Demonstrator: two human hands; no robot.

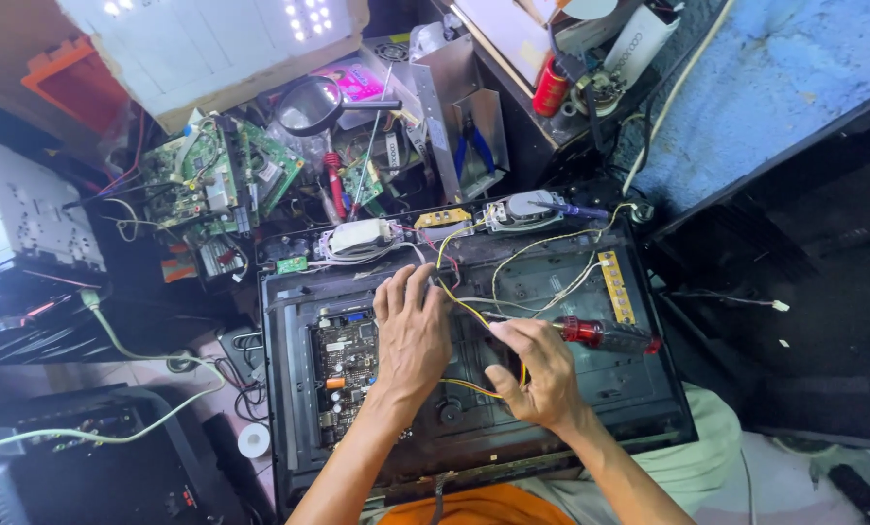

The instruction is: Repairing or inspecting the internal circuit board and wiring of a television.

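Observation:
An opened black electronics chassis (289, 389) lies flat in front of me, with a circuit board (343, 365) at its left side and yellow and white wires (513, 267) running across it. My left hand (411, 326) rests palm down on the chassis, fingers spread beside the circuit board and the yellow wire. My right hand (542, 365) grips a screwdriver with a red translucent handle (605, 335); the handle points right and the shaft runs left toward my left hand. The tip is hidden.
Loose green circuit boards (221, 175), a magnifying glass (313, 105), blue-handled pliers (474, 146) and a red can (552, 87) crowd the bench behind the chassis. A grey device (27, 214) sits at left. A dark flat panel (795, 272) lies at right.

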